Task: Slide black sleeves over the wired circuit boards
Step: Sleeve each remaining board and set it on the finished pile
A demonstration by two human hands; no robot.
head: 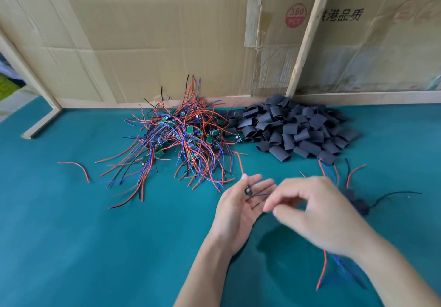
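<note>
Head view shows my left hand [241, 201] half open, cradling a small wired circuit board [249, 191], its blue wire running right toward my blurred right hand [310, 213], whose curled fingers pinch it, the heap of black tube sleeves [296, 129] lying beyond on the teal bench [95, 247].

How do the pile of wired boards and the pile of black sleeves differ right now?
The pile of wired boards is a loose tangle of red, blue and black leads with small green boards; the pile of black sleeves is one dark colour, short flattened tubes, stacked compactly. The boards lie left, the sleeves right. Both rest on the green mat against the cardboard wall.
</note>
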